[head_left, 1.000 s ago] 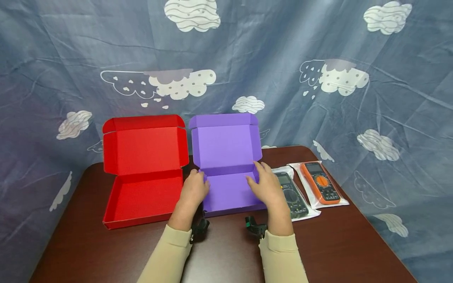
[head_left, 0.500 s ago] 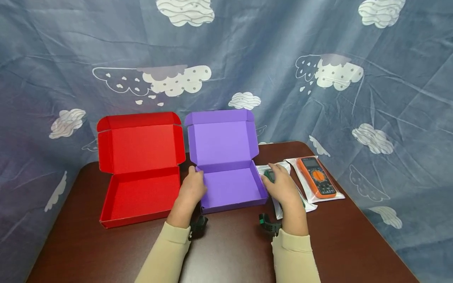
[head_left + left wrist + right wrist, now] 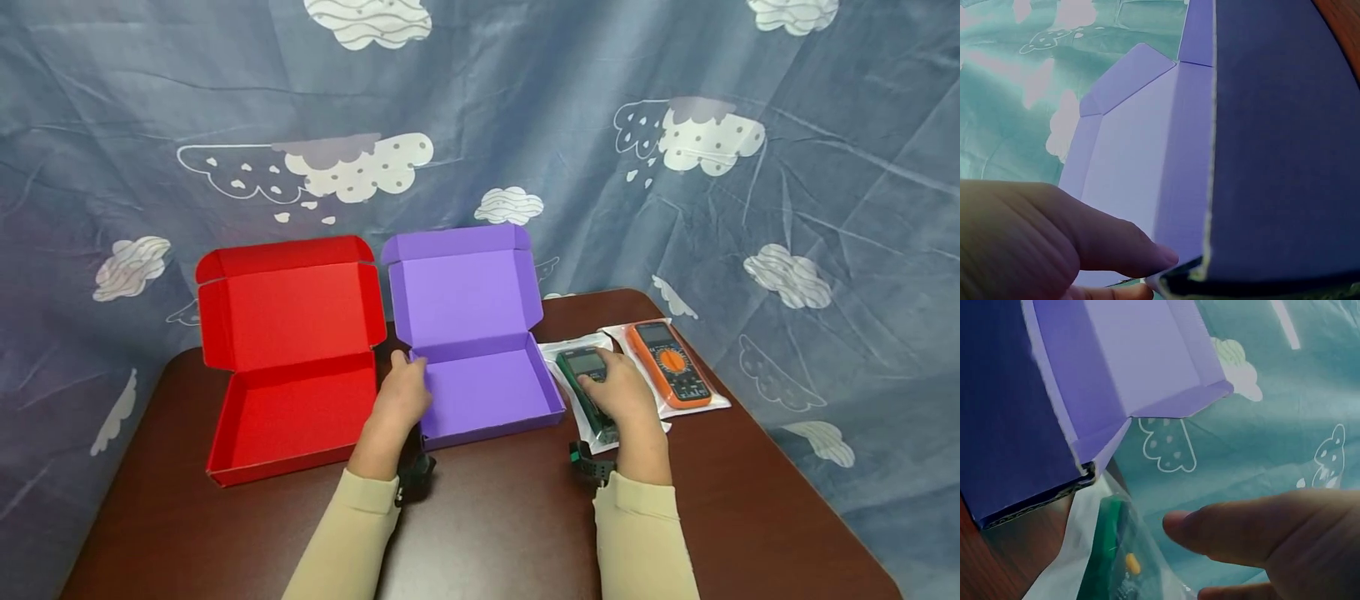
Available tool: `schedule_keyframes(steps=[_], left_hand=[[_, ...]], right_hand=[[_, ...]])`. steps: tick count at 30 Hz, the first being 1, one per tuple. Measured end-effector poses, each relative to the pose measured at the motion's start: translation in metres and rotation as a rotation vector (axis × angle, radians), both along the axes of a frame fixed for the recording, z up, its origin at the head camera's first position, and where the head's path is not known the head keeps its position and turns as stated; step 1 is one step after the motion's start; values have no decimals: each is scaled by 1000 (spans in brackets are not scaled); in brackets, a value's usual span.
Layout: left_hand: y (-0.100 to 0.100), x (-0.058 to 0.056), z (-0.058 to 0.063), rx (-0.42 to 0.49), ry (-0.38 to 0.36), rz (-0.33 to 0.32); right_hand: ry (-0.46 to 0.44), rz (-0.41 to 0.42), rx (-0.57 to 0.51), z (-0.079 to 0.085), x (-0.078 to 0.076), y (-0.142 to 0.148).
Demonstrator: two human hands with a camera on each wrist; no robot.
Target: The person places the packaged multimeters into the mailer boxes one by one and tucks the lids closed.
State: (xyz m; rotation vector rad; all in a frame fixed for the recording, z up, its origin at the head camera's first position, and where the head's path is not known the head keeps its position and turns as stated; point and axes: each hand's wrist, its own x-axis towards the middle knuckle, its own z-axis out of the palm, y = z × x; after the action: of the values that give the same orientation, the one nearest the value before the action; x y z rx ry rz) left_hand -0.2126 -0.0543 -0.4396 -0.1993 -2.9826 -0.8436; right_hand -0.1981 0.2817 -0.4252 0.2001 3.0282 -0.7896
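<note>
A purple cardboard box (image 3: pixel 487 396) stands with its lid raised in the middle of the table. At its left side wall, my left hand (image 3: pixel 405 390) pinches the wall; the left wrist view shows the thumb (image 3: pixel 1141 250) on the wall's edge. To the right of the box lies a green multimeter (image 3: pixel 585 363) in a clear plastic bag. My right hand (image 3: pixel 624 387) hovers over that multimeter and hides part of its dial. In the right wrist view, the right thumb (image 3: pixel 1222 531) is straight and apart from the bag (image 3: pixel 1147 569).
An orange multimeter (image 3: pixel 672 360) in another bag lies farther right. On the left a red cardboard box (image 3: pixel 303 408) stands with its lid up. A blue cloud-print curtain (image 3: pixel 585 100) hangs behind the dark wooden table (image 3: pixel 495 525).
My right hand has moved right, from the purple box's right side to over the green multimeter. My left hand stays at the box's left wall. The head view has shifted slightly.
</note>
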Motion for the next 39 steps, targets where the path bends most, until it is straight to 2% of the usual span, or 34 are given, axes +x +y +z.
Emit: schedule_keyframes(steps=[5, 9, 12, 20, 28, 35, 39], left_hand=[[0, -1, 0, 24, -40, 22], [-1, -6, 0, 54, -104, 40], [-3, -10, 1, 46, -125, 60], [-5, -8, -1, -21, -158, 43], [-2, -5, -4, -25, -177, 71], [-1, -3, -3, -25, -173, 71], [-2, -4, -3, -24, -179, 70]], right_hand=[[-30, -25, -10, -6, -2, 1], [-48, -40, -12, -11, -7, -2], [-52, -60, -14, -15, -10, -6], [-97, -159, 7, -21, -8, -17], [-109, -215, 43, -25, -9, -18], [-157, -302, 48, -26, -12, -15], [-171, -320, 49, -25, -15, -16]])
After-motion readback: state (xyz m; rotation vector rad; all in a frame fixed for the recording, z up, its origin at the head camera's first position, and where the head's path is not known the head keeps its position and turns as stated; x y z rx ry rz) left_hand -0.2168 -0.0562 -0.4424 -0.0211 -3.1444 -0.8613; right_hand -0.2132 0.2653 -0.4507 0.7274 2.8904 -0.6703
